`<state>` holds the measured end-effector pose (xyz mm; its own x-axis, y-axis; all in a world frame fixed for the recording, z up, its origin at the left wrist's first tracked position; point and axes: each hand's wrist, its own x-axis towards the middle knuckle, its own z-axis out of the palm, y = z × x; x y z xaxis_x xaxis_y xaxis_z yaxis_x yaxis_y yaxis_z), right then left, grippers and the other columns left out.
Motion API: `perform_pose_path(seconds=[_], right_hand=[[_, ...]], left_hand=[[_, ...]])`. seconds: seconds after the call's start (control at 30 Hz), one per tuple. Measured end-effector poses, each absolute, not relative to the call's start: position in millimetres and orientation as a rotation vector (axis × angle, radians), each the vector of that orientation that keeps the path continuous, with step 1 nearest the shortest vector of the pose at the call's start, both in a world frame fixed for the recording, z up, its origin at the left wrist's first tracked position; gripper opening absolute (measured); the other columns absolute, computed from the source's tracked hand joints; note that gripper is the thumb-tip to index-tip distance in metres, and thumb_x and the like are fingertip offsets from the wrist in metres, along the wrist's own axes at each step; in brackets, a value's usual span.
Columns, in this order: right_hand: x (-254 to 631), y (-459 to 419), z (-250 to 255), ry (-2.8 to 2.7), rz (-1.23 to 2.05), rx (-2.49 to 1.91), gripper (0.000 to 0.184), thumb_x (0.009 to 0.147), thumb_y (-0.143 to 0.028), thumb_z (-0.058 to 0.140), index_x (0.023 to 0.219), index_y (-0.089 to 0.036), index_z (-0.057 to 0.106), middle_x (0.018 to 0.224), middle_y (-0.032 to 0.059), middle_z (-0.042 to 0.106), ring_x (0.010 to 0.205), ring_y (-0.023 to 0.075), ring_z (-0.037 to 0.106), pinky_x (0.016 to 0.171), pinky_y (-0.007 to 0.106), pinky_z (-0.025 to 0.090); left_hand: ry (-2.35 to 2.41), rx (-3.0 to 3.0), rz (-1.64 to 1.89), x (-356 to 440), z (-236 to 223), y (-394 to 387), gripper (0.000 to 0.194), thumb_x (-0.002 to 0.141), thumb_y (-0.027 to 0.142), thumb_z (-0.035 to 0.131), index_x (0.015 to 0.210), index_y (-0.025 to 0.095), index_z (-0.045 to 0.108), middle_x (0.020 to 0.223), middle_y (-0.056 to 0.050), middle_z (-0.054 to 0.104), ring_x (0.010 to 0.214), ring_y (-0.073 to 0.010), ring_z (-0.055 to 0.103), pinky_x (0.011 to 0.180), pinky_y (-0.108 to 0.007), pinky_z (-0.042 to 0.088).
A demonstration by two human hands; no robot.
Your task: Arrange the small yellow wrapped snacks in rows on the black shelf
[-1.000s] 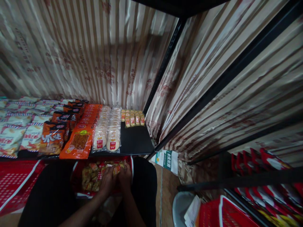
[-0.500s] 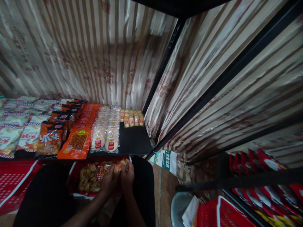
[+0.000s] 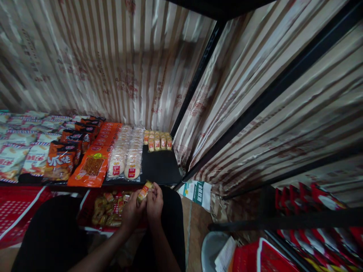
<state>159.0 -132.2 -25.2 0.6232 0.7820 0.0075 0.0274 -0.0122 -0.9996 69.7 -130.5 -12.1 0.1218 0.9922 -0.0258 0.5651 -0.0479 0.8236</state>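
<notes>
Between both my hands is a small wrapped snack cake [image 3: 144, 191] in clear yellowish film with a red-and-orange label. My left hand [image 3: 132, 211] grips its lower left side. My right hand [image 3: 154, 202] has its fingers closed at its right edge. Under my hands, between my knees, sits a red basket [image 3: 82, 211] with several more wrapped snack cakes [image 3: 106, 207] in it. On the black shelf [image 3: 160, 168] in front, a small block of the same cakes [image 3: 159, 141] stands in rows at the back right corner.
Left of the cakes lie clear packs of round crackers [image 3: 132, 155], orange stick-snack packs [image 3: 95, 162], orange-black bags [image 3: 59, 160] and white bags [image 3: 35, 158]. Black shelf posts [image 3: 198, 75] rise at right. A grey basin [image 3: 210, 249] and red basket [image 3: 263, 257] stand low right.
The wrapped cake has come up slightly and shows more fully between my fingers. Both hands have shifted only a little; the shelf goods are unchanged.
</notes>
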Motion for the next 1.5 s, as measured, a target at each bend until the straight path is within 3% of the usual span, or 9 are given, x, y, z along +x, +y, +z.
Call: perform_pose_path(seconds=[0.27,0.4,0.83,1.07,1.23,1.33,1.4,1.5], right_hand=[[162.7,-120.6,-16.1,-0.677,0.675,-1.409,0.037,0.076,-0.032,0.055,0.110,-0.016,0.053,0.105,0.0109,0.062,0.095,0.0193,0.062,0.086,0.032,0.051],[164.6,-114.7,-7.2,-0.645,0.678,-1.408,0.032,0.076,-0.035,0.056,0.102,-0.016,0.051,0.101,0.0104,0.062,0.092,0.0189,0.062,0.083,0.031,0.051],[182.7,-100.4,-8.9,-0.740,0.582,-1.522,0.023,0.077,-0.037,0.053,0.086,-0.017,0.057,0.092,0.0069,0.062,0.084,0.0166,0.063,0.079,0.028,0.050],[187.0,-95.8,-7.2,-0.673,0.695,-1.439,0.029,0.076,-0.034,0.055,0.098,-0.016,0.052,0.095,0.0086,0.063,0.086,0.0176,0.063,0.078,0.030,0.051],[196.9,-93.0,-5.1,-0.682,0.735,-1.447,0.059,0.073,-0.029,0.056,0.128,-0.016,0.039,0.114,0.0121,0.056,0.091,0.0169,0.062,0.079,0.030,0.051],[202.1,-91.2,0.5,-0.718,0.760,-1.476,0.068,0.072,-0.024,0.054,0.136,-0.019,0.033,0.121,0.0119,0.053,0.090,0.0165,0.062,0.078,0.029,0.051],[204.9,-89.0,3.3,-0.773,0.751,-1.493,0.067,0.072,-0.021,0.052,0.136,-0.021,0.036,0.125,0.0109,0.051,0.089,0.0154,0.061,0.078,0.029,0.051],[208.6,-84.6,2.7,-0.892,0.714,-1.474,0.053,0.071,-0.018,0.051,0.124,-0.021,0.053,0.122,0.0082,0.055,0.092,0.0153,0.060,0.082,0.028,0.049]], left_hand=[[1.490,1.694,0.854,76.4,-2.4,-115.6,0.042,0.081,0.036,0.042,0.115,0.014,0.053,0.109,-0.012,0.059,0.096,-0.0228,0.057,0.085,-0.036,0.047],[1.455,1.684,0.886,79.3,0.4,-107.7,0.042,0.082,0.035,0.043,0.116,0.013,0.052,0.113,-0.013,0.057,0.103,-0.0230,0.055,0.089,-0.037,0.046],[1.429,1.620,0.901,96.6,-1.7,-96.5,0.038,0.078,0.023,0.045,0.114,0.012,0.053,0.112,-0.013,0.059,0.098,-0.0201,0.058,0.089,-0.036,0.046],[1.431,1.629,0.886,98.9,3.3,-91.7,0.036,0.080,0.022,0.044,0.113,0.013,0.054,0.111,-0.011,0.060,0.098,-0.0190,0.058,0.088,-0.035,0.047],[1.384,1.646,0.913,98.7,9.8,-89.8,0.033,0.082,0.024,0.042,0.110,0.014,0.057,0.107,-0.010,0.062,0.092,-0.0172,0.060,0.082,-0.031,0.049],[1.372,1.697,0.942,98.6,10.1,-86.9,0.034,0.081,0.020,0.042,0.110,0.015,0.058,0.107,-0.009,0.061,0.092,-0.0168,0.060,0.084,-0.031,0.049],[1.375,1.732,0.968,98.4,8.6,-83.6,0.034,0.079,0.017,0.042,0.109,0.015,0.059,0.107,-0.009,0.061,0.097,-0.0168,0.058,0.089,-0.032,0.046],[1.396,1.750,1.009,98.4,6.1,-77.6,0.032,0.078,0.017,0.043,0.105,0.015,0.060,0.106,-0.008,0.061,0.099,-0.0176,0.057,0.092,-0.035,0.045]])
